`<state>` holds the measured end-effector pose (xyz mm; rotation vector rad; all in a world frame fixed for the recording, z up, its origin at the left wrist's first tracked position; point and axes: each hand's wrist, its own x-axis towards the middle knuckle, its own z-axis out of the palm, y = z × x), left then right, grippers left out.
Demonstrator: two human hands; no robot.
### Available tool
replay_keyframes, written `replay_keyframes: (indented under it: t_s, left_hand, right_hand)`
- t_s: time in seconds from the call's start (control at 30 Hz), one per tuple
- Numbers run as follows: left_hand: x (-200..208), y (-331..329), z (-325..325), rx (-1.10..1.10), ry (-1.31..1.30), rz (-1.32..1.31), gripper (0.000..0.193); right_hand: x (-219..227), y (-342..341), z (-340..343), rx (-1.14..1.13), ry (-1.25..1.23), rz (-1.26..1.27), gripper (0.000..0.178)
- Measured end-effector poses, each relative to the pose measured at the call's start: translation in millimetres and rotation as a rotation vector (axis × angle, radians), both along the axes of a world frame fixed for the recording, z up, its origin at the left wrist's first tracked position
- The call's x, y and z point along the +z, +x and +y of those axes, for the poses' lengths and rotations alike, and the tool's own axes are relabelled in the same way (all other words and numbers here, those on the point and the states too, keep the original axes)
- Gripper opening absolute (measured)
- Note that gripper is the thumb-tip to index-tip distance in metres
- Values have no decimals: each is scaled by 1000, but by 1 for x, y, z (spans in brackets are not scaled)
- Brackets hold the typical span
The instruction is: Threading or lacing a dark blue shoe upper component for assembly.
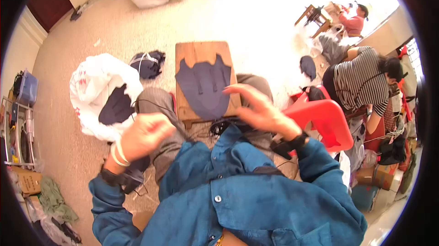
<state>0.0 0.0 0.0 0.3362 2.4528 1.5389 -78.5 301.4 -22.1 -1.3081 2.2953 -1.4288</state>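
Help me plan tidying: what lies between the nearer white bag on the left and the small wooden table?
The head view shows a tied dark bundle between them and, lower down, the wearer's left knee.

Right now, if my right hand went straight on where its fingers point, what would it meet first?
Probably the dark fabric piece on the wooden stool; your right hand points toward it, though depth is unclear.

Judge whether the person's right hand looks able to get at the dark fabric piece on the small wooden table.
Probably yes: the right hand is open by the right edge of the dark fabric piece, which lies spread on the small wooden table. Nothing visible blocks the way.
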Motion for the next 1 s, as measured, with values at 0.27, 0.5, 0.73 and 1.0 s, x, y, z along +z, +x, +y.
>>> replay_keyframes:
  t_s: [0.27, 0.5, 0.73, 1.0]
  left_hand:
    - [20, -26, -9, 366, 34, 337, 16]
    - [-74, -22, -98, 744, -175, 353, 24]
    - [-120, -8, -95, 777, -310, 144, 26]
    - [-187, 16, -132, 757, -381, 98, 29]
  right_hand:
    - [22, 11, -19, 243, 2, -819, 27]
    - [28, -31, 61, -100, -170, -896, 28]
    - [1, -65, 108, -293, -1071, -1145, 39]
    - [-12, -84, 141, -356, -1377, -1142, 23]
